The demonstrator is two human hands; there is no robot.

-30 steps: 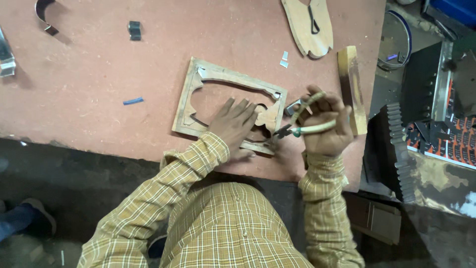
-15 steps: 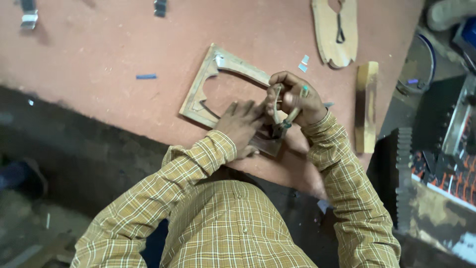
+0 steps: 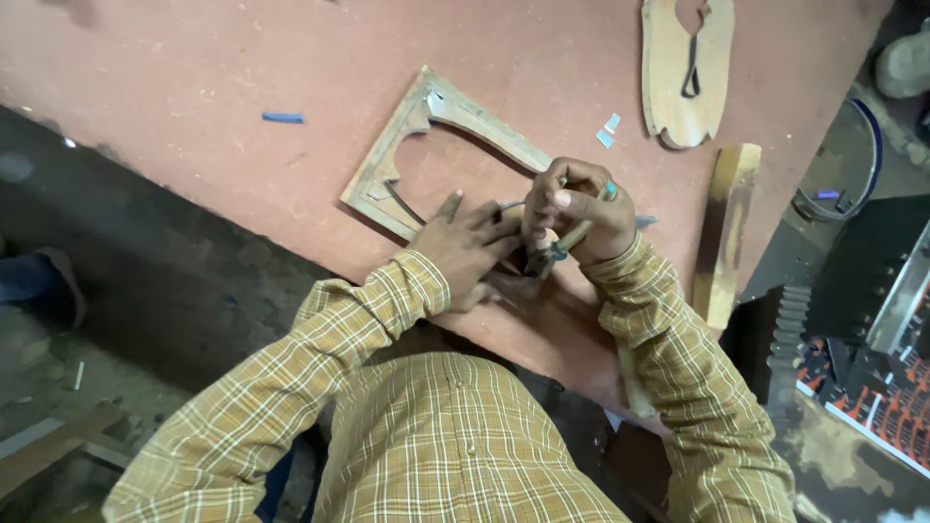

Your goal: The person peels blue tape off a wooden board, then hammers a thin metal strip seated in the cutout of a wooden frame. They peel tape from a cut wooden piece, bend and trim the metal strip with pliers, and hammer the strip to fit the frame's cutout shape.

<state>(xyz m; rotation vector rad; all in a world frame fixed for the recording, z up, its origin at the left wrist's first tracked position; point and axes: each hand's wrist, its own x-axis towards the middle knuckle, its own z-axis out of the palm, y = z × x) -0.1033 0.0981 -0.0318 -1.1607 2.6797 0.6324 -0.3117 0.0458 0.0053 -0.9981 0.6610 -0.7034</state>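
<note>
Your left hand (image 3: 465,247) lies flat, released, pinning the carved wooden frame (image 3: 426,145). Right hand (image 3: 581,208) clenched on pliers (image 3: 552,254). Frame looks stiff, thin-railed; hold near corners.

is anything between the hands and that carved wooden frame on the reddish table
Nothing visible. The left hand lies flat on the carved wooden frame at its near edge, and the right hand grips green-handled pliers right at the same edge. The contact point itself is hidden under the hands.

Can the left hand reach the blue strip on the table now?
Probably yes. The left hand rests on the frame, and only bare table lies between it and the blue strip.
</note>
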